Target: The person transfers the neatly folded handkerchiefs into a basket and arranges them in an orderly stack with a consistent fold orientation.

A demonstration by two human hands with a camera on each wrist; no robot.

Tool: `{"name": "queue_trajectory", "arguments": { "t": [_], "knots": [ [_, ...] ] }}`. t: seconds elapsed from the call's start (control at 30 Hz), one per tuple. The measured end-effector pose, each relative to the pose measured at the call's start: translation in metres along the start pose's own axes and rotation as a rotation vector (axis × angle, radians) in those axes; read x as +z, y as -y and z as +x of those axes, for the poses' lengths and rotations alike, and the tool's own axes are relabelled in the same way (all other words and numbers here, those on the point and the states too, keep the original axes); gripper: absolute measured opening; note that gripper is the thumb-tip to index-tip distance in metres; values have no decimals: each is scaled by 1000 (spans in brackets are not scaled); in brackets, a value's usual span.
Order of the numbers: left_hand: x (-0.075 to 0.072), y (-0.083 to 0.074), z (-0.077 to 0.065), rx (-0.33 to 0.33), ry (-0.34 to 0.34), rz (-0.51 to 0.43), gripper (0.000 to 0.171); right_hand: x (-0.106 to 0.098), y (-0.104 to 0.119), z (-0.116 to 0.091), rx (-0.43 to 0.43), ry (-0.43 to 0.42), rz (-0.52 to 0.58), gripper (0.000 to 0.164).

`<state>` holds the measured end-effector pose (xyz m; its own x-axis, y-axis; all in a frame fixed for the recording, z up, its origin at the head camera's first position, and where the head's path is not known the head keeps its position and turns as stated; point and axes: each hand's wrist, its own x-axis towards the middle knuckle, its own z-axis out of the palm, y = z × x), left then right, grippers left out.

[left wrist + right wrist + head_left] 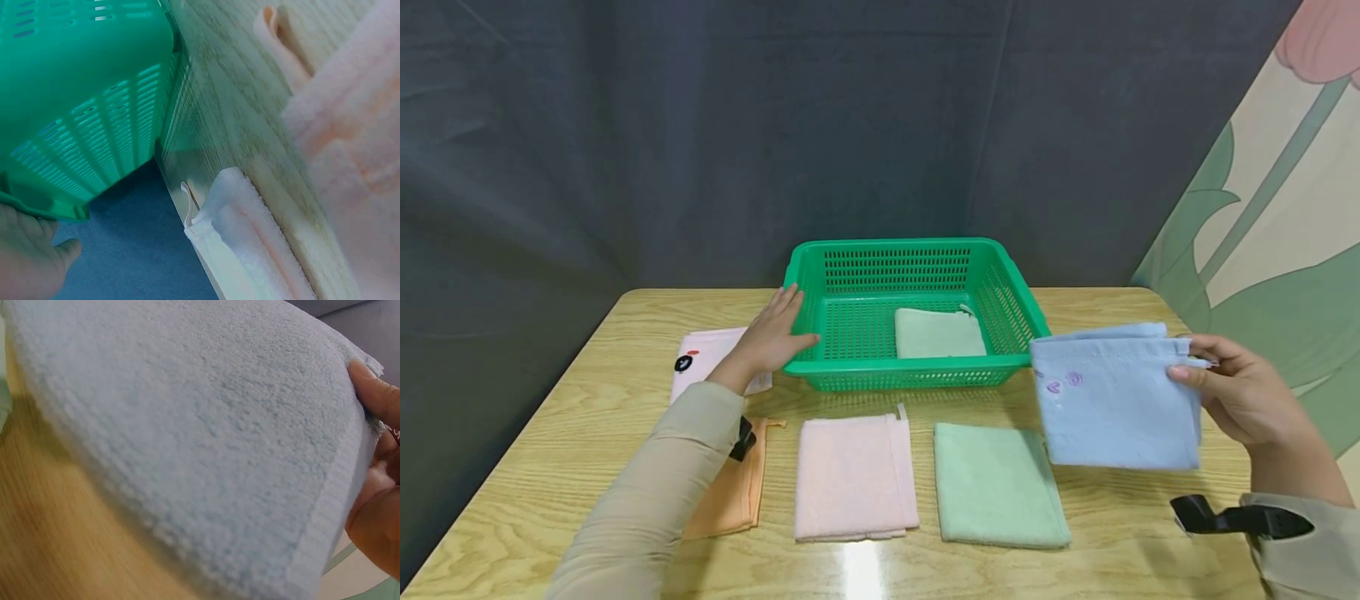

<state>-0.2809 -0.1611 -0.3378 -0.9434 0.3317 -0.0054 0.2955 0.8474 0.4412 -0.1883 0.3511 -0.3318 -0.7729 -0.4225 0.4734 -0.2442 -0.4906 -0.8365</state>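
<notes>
My right hand (1243,392) pinches a folded light blue towel (1120,408) by its right edge. The towel hangs above the table, right of a green plastic basket (917,363), and purple marks show on its face. In the right wrist view its fluffy side (206,425) fills most of the picture, the thumb (378,394) pressed on the edge. At the basket's left rim rests my left hand (767,340), fingers extended over it. One folded pale green towel (936,335) lies inside the basket.
In front of the basket lie folded towels: orange (733,496), pink (853,483) and green (1000,487). A pale pink towel (703,354) with a black-and-red design lies left of the basket, partly behind my left arm. Dark cloth (820,125) hangs behind the wooden table (572,417).
</notes>
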Motion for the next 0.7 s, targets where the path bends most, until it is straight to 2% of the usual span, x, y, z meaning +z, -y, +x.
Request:
{"name": "queue_trajectory", "arguments": {
  "t": [0.17,0.47,0.7],
  "knots": [
    [0,0,1,-3,-1,2,77,4,0,8,-9,34,53,38],
    [0,1,1,-3,-1,20,77,11,-2,20,-37,-13,31,36],
    [1,1,2,1,-1,22,77,14,-2,28,-46,9,7,36]
  ]
}}
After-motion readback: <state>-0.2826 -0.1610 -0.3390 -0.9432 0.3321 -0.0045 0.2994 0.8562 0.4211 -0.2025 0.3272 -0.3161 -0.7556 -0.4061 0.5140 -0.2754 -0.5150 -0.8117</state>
